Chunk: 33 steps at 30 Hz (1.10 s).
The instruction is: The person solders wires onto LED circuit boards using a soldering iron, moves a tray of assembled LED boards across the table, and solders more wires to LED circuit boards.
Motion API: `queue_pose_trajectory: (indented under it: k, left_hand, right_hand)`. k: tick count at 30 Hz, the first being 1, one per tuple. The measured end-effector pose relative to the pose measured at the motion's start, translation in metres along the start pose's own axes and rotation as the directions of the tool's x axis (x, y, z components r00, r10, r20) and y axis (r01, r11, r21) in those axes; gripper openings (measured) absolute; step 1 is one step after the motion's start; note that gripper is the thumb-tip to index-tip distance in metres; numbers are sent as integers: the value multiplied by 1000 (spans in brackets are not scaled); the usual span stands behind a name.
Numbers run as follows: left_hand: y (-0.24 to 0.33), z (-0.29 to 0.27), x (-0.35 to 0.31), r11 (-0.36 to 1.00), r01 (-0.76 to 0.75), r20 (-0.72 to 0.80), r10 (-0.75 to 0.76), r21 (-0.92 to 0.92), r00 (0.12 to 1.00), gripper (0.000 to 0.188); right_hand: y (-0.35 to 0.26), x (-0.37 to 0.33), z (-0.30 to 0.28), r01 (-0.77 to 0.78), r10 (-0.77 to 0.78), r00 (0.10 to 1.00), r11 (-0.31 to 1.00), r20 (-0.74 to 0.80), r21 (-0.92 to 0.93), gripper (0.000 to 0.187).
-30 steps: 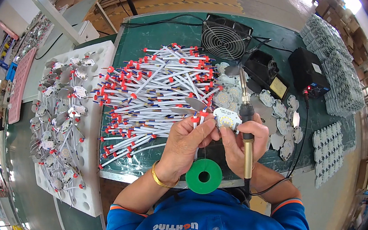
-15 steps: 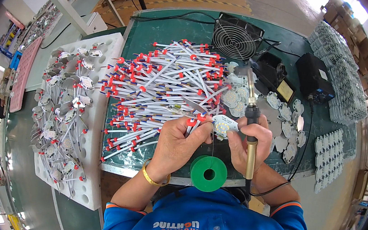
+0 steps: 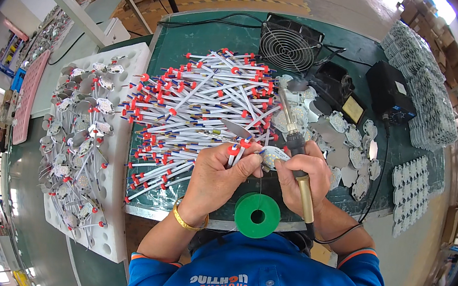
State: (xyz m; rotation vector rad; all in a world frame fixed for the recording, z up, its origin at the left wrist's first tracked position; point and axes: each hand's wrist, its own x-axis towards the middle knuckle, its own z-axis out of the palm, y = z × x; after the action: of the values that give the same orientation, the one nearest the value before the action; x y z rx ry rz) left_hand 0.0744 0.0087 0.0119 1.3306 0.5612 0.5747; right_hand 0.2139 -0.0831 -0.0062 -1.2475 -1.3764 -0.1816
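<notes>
My left hand (image 3: 214, 175) is closed around white cables with red collars (image 3: 233, 150). A thin solder wire runs up to its fingertips from a green spool (image 3: 271, 218) at the table's front edge. My right hand (image 3: 313, 175) grips a soldering iron (image 3: 295, 144), its tip pointing up and away to the left. The same hand's thumb and fingers pinch a small white LED board (image 3: 274, 156). That board is tilted and meets the cable end between both hands; the exact contact is too small to make out. A pointed metal tool (image 3: 234, 128) lies on the cables just beyond.
A heap of cables (image 3: 200, 100) covers the middle of the green table (image 3: 208, 25). White foam (image 3: 121, 153) with wired boards is left. A fan (image 3: 287, 49), iron stand (image 3: 352, 109), black box (image 3: 387, 93), loose boards (image 3: 360, 158) and stacked panels (image 3: 424, 92) stand right.
The soldering iron has tipped to the left, its tip swinging left and slightly down. The LED board has turned from showing its face to a steeper tilt. Both hands stay close together.
</notes>
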Motion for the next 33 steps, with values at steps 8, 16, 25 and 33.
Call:
queue_pose_trajectory:
  k: [8,16,25,33]
  left_hand:
    - [9,-4,-4,998,41,-33,-40,37,999,18]
    - [29,-13,-12,983,24,-54,-14,184,998,20]
    - [25,-12,-8,988,30,-26,-26,150,999,20]
    - [25,-9,-10,995,12,-1,-12,98,1000,19]
  right_hand:
    - [-2,2,-2,43,-43,999,999,-2,22,31]
    - [-2,-5,-36,107,-123,990,972,68,207,32]
    - [-4,13,-42,176,-195,981,902,8,395,35]
    - [-7,13,-46,131,-163,986,901,43,413,19]
